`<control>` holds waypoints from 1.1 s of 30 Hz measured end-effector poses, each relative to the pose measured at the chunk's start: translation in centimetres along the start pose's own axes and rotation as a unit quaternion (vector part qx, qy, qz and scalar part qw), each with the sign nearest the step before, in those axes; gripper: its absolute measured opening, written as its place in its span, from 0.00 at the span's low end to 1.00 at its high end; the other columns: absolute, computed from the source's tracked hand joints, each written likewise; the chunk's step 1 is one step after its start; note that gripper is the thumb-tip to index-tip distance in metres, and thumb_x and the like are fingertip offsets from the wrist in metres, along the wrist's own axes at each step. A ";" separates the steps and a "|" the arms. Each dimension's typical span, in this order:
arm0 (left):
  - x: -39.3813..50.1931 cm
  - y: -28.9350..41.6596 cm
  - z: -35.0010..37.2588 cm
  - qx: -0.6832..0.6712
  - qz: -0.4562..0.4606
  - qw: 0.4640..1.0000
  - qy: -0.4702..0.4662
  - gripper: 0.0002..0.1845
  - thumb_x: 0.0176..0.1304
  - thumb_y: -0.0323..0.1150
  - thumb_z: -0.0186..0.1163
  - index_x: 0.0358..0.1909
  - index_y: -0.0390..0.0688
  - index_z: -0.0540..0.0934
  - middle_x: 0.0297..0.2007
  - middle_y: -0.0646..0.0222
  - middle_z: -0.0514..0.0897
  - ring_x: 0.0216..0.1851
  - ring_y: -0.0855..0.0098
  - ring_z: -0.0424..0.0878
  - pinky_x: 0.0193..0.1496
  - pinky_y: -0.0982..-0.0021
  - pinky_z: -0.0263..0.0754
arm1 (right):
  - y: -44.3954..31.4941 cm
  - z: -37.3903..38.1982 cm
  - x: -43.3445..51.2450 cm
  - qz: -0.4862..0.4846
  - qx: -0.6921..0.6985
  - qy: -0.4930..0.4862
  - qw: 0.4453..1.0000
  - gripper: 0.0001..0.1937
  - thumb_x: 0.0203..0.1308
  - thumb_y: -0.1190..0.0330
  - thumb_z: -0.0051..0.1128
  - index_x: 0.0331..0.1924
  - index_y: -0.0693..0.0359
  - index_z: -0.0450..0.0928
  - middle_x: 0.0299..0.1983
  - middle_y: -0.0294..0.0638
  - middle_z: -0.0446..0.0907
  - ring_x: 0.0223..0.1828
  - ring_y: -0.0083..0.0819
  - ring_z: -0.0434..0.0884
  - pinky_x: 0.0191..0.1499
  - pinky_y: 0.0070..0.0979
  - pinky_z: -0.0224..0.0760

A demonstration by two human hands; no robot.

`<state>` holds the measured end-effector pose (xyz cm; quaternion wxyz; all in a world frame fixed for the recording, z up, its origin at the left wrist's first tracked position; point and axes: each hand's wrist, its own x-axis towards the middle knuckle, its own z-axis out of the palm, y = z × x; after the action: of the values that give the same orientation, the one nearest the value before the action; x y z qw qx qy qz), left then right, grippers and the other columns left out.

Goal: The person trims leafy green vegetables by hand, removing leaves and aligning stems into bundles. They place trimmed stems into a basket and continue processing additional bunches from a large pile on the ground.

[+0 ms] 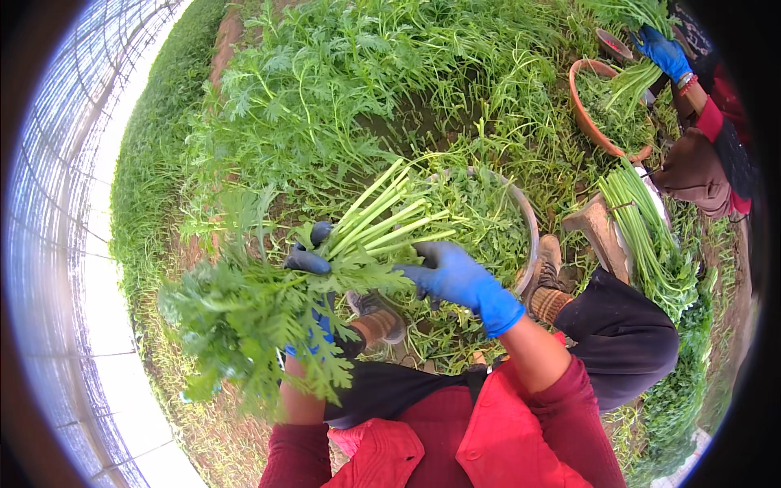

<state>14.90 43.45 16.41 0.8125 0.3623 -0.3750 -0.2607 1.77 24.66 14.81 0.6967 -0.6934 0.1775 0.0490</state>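
Note:
My left hand (310,250), in a blue and dark glove, is closed around a bunch of leafy greens (244,317). The pale cut stems (390,213) point up and to the right, and the leaves hang to the lower left, hiding much of the hand and wrist. My right hand (454,280), in the same kind of glove, is at the leaves just below the stems; its fingertips are partly hidden, and whether it grips a leaf I cannot tell. Beyond it, a round tub (529,222) holds loose leaves and stalks.
A tied bundle of greens (640,226) lies on a small stool (595,229) at the right. Behind it, a co-worker's gloved hand (662,52) holds greens above an orange-brown tub (579,110). Standing greens (341,79) fill the bed ahead. A translucent greenhouse wall (67,213) curves along the left.

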 end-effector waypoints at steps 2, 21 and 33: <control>-0.1 0.0 -0.1 0.022 -0.019 1.000 0.006 0.14 0.66 0.37 0.58 0.35 0.33 0.74 0.62 0.46 0.68 0.66 0.44 0.63 0.65 0.42 0.66 | 1.3 2.2 1.2 0.011 0.038 0.042 0.998 0.25 0.56 0.51 0.64 0.42 0.69 0.81 0.25 0.44 0.80 0.28 0.29 0.80 0.35 0.27 0.73; -0.2 0.4 1.4 0.010 -0.068 0.997 0.024 0.13 0.64 0.38 0.60 0.33 0.36 0.76 0.61 0.48 0.69 0.64 0.45 0.65 0.66 0.43 0.64 | -3.5 -2.7 0.9 -0.108 -0.139 0.060 0.983 0.18 0.56 0.60 0.63 0.48 0.61 0.80 0.24 0.46 0.80 0.25 0.38 0.80 0.31 0.31 0.73; 1.0 -0.5 1.4 -0.059 0.016 0.998 0.024 0.11 0.61 0.34 0.63 0.39 0.37 0.78 0.60 0.44 0.69 0.64 0.43 0.66 0.65 0.41 0.66 | -0.3 -4.9 0.1 -0.084 -0.236 0.320 0.914 0.08 0.58 0.65 0.58 0.33 0.60 0.79 0.24 0.49 0.80 0.23 0.44 0.80 0.28 0.35 0.72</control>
<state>14.34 41.92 17.10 0.8450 0.3142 -0.3454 -0.2607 1.09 19.81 15.17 0.4204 -0.8286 0.3148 -0.1937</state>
